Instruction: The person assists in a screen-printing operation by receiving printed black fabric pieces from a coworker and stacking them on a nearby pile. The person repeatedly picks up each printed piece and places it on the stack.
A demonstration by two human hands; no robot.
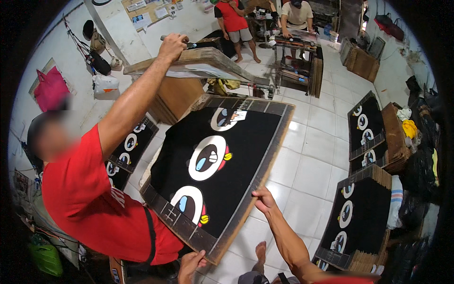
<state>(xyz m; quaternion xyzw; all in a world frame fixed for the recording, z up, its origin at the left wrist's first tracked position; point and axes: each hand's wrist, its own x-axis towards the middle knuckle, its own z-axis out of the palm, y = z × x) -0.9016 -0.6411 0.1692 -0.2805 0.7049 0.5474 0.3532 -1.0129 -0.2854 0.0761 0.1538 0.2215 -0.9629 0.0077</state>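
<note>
My left hand (pixel 191 265) grips the near corner of a dark printing board (pixel 222 244), thumb on top. Farther along the board's right edge, my right hand (pixel 266 199) is closed around it, with the thumb over the rim. The board is tilted and marked with pale lines. A piece of black fabric (pixel 241 156) lies flat on it, printed with several white oval motifs in blue, red and yellow. A small white patch covers part of the farthest motif. Beneath the board, my fingers are hidden.
At left, a co-worker in a red shirt (pixel 85 199) holds up a hinged frame (pixel 198 59) beyond the board. Stacked boards with similar prints stand at right (pixel 354 222) and far right (pixel 366 125). Two people work at the back beside a rack (pixel 298 66). White tiles (pixel 307 156) cover the floor.
</note>
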